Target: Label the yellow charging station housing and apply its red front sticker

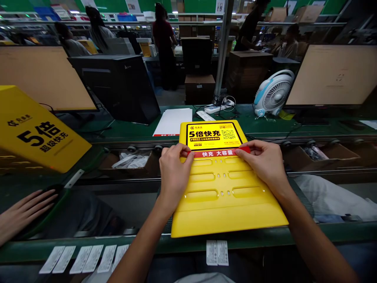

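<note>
Yellow glossy cover panel [229, 214], lettered side up, extends beneath and between both hands, its black-bordered QR-code label [206, 144] just beyond the thumbs. Left hand [176, 167] and right hand [266, 161] stand apart, thumb and fingers of each pinched on one end of a red strip with white lettering [218, 153] — a two-ended hold that presumably keeps the strip taut and level along the label's lower border. White sheets [173, 121] lie beyond the left hand, while small printed stickers [222, 253] sit nearer the body than either hand — probably for easy reach.
</note>
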A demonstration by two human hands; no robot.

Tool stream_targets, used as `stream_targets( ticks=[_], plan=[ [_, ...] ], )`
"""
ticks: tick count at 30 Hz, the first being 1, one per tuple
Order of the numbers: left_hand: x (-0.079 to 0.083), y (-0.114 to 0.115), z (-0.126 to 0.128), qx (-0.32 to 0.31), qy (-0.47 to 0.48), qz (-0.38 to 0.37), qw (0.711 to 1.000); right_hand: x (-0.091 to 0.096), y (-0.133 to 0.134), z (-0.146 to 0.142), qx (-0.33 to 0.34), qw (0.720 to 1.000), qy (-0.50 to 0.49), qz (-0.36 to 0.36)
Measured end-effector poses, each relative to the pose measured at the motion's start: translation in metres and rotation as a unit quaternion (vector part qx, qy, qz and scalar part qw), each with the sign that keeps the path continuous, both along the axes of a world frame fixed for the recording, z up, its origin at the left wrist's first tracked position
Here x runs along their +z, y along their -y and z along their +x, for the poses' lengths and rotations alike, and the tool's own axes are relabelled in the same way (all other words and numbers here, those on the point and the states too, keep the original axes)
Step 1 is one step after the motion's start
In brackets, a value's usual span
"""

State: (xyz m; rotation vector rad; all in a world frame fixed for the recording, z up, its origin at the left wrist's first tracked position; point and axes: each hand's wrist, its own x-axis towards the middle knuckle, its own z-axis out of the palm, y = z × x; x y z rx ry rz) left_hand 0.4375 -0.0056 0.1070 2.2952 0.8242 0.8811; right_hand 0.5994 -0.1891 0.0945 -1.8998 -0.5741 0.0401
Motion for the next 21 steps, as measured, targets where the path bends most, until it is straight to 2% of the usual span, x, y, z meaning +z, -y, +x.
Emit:
stream_targets(
  ticks=[21],
  plan=[
    [0.0, -0.0001, -0.0003, 0.001, 0.006, -0.016, 1.0, 0.0059, -0.002, -0.0055, -0.008, 1.0, 0.017, -0.011]
  ],
)
